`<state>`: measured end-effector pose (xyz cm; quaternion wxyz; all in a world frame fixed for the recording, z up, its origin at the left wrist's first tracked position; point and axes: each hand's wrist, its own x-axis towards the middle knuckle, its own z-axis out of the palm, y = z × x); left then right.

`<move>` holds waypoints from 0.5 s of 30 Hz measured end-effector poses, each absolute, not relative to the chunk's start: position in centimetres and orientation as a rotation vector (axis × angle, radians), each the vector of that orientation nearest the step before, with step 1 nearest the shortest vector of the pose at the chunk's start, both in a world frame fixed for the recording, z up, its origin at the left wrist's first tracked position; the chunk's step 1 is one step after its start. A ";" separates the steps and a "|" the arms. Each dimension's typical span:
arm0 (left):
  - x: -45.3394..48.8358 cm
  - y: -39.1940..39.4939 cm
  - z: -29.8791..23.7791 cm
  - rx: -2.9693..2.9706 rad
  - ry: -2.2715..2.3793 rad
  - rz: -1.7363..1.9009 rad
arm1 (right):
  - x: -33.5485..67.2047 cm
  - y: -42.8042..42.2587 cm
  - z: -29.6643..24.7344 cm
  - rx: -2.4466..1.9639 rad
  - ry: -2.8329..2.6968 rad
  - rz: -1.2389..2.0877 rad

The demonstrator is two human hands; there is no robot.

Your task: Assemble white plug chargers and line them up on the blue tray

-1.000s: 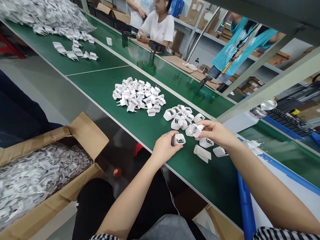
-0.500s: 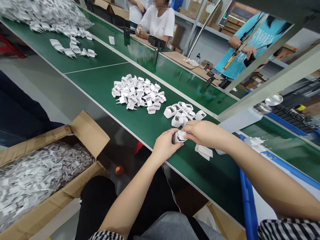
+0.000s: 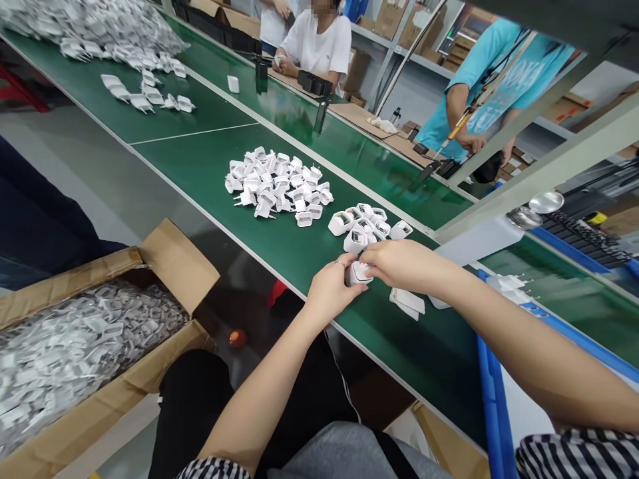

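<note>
Between my two hands is a white charger housing, held just above the green bench. My left hand wraps it from the left, thumb in front and a ring on one finger. Fingers of my right hand pinch a white plug cap against its top; the cap is mostly hidden by them. Just beyond my hands stands a cluster of open white charger housings, with parts visible inside some. Farther left lies a heap of white plug caps with pins. Flat white pieces lie beside my right wrist.
A blue-rimmed tray is at the right, with plug pieces at its far end. An open carton of white parts stands lower left. A metal post slants across the right. Co-workers are across the bench, one holding a tool.
The plug cap sits lower and flatter on the housing under my right fingers. Across the bench, the person in blue has leaned and lowered their hands. A white piece on the far belt has shifted right.
</note>
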<state>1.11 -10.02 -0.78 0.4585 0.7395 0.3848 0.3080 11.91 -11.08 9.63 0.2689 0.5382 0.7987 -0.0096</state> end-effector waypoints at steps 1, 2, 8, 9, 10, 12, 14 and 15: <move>1.1 -10.0 -0.8 1.814 0.953 0.754 | 11.6 -11.1 9.7 1.456 2.122 -0.022; 1.1 -10.0 -0.8 1.806 0.958 0.749 | 11.2 -11.1 9.8 1.464 2.083 -0.013; 1.1 -10.0 -0.8 1.792 0.951 0.771 | 9.4 -10.9 10.5 1.395 1.915 -0.008; 1.1 -10.0 -0.8 1.793 0.949 0.775 | 9.3 -10.8 10.5 1.377 1.918 -0.017; 1.1 -10.0 -0.8 1.793 0.946 0.776 | 9.3 -10.8 10.5 1.364 1.923 -0.024; 1.1 -10.0 -0.8 1.791 0.941 0.773 | 9.5 -10.7 10.3 1.333 1.960 -0.026; 1.0 -10.0 -0.7 1.786 0.949 0.755 | 9.9 -10.6 10.1 1.295 2.001 -0.019; 1.0 -10.0 -0.6 1.784 0.959 0.740 | 10.1 -10.6 10.0 1.275 2.024 -0.013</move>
